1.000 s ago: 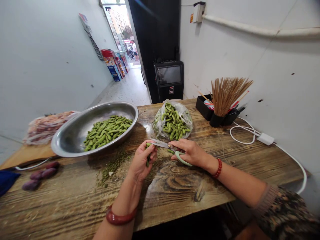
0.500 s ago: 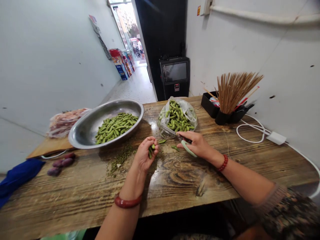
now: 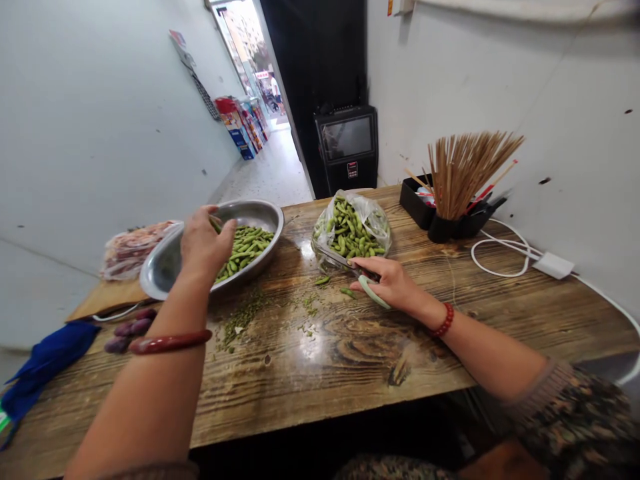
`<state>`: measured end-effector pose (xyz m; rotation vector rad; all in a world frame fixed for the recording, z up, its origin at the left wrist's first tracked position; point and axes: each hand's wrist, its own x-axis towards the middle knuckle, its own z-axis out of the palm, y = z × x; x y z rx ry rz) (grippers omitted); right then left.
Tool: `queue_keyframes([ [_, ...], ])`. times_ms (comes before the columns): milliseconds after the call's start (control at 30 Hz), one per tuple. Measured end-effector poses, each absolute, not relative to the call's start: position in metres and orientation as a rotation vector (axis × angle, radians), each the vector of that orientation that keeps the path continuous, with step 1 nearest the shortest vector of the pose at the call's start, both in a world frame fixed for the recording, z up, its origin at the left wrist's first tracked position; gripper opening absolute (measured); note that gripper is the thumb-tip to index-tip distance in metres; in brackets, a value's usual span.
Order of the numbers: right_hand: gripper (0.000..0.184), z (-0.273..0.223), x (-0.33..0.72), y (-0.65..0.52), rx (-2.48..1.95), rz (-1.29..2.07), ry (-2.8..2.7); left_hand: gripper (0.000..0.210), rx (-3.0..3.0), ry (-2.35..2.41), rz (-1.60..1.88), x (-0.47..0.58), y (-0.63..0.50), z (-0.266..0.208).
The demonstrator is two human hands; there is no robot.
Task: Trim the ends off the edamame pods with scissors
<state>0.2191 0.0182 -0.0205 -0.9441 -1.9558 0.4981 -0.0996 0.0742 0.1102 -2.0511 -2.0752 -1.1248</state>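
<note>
My left hand [image 3: 206, 241] is over the steel basin [image 3: 274, 212], its fingers curled around green edamame pods [image 3: 216, 224] that show between thumb and fingers. Below it in the basin lies a heap of edamame [image 3: 250, 245]. My right hand [image 3: 391, 281] grips scissors [image 3: 373, 292] with pale green handles, the blades pointing left along the front of a clear plastic bag [image 3: 381, 223] full of edamame. Two loose pods, one a green pod [image 3: 348, 293], lie near the scissors. Trimmed bits [image 3: 243, 319] are scattered on the wooden table [image 3: 320, 373].
Purple plums [image 3: 131, 328] and a blue cloth [image 3: 60, 353] lie at the left. Behind them a bag of meat [image 3: 135, 250] rests on a board [image 3: 107, 297]. At right stand skewers [image 3: 460, 177] in a black holder, beside a white cable with an adapter [image 3: 554, 265].
My left hand has moved left and away from me, from above the table to over the basin, with pods in it. My right hand still holds the scissors in nearly the same place.
</note>
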Motion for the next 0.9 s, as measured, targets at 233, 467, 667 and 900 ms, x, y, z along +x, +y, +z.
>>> queue_keyframes([
  [233,0.045,-0.023,0.220,0.024,-0.983,0.509,-1.891,0.013,-2.451,-1.751,-0.933,-0.050,0.054,0.062],
  [467,0.047,-0.025,0.220,0.025,-0.984,0.502,-1.882,0.015,-2.640,-1.795,-0.465,-0.001,0.041,-0.002],
  [667,0.048,-0.025,0.219,0.024,-0.998,0.516,-1.890,0.008,-2.646,-1.889,-0.548,0.000,0.035,-0.010],
  [900,0.046,-0.024,0.217,0.023,-0.996,0.532,-1.873,0.016,-2.772,-2.364,-2.012,-0.005,0.021,0.001],
])
